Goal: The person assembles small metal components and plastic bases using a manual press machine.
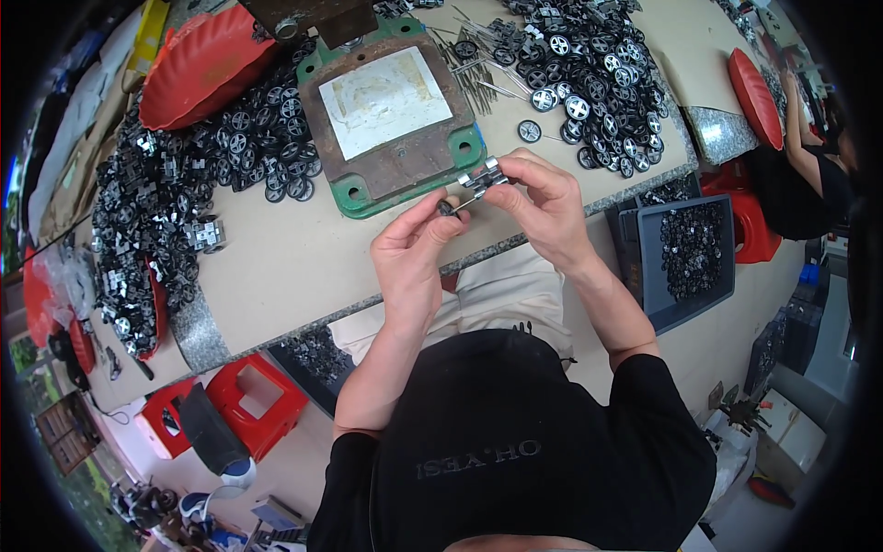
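Observation:
Over the table's near edge, my right hand (549,210) pinches a small black-and-silver toy car chassis (482,178) between thumb and fingers. My left hand (411,247) grips a small black wheel (447,209) with its fingertips. A thin metal axle (466,203) runs from that wheel toward the chassis; whether it passes into the chassis is too small to tell. Both hands are close together, just in front of a green metal press base (351,195). On the base lies a brown plate (395,164) with a white sheet (386,101) on it.
Black wheels with silver hubs (602,101) are heaped at right, beside loose metal axles (474,87). More wheels (244,143) and chassis (129,230) pile up at left near a red tray (202,69). A grey-blue crate (651,267) and red stools (267,405) flank me. Another person (805,170) sits far right.

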Demonstrator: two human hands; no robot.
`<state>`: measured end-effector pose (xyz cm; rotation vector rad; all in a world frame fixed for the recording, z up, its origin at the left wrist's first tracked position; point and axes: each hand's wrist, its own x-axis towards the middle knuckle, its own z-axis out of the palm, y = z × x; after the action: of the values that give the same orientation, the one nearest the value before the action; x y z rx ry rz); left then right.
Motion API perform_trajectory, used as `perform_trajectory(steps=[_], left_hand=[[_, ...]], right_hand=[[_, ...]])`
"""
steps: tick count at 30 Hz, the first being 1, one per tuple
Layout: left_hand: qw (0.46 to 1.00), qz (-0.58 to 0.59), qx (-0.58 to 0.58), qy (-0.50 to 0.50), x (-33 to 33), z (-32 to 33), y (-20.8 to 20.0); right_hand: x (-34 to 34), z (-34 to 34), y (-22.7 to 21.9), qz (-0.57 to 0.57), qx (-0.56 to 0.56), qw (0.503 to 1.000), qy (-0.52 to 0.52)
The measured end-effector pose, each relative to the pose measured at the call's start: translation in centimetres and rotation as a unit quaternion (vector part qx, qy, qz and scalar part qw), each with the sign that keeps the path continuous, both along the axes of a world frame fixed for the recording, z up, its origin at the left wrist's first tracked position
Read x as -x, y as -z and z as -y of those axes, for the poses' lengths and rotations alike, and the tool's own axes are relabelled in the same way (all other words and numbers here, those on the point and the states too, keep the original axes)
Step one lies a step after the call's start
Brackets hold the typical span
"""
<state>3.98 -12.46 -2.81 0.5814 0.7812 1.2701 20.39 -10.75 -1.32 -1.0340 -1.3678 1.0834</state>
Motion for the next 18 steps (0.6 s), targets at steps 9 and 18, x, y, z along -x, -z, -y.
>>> perform_trajectory(steps=[9,18], left_hand=[[0.994,-0.069,-0.078,-0.021,-0.6,0.4,-0.1],[0.989,0.116,0.000,0.089,1.0,-0.5,0.5]], right_hand=[[0.8,0.2,0.3,0.062,-0.047,0.997,-0.027],[-2.1,-0.9,-2.4,-0.040,0.121,0.992,-0.009]])
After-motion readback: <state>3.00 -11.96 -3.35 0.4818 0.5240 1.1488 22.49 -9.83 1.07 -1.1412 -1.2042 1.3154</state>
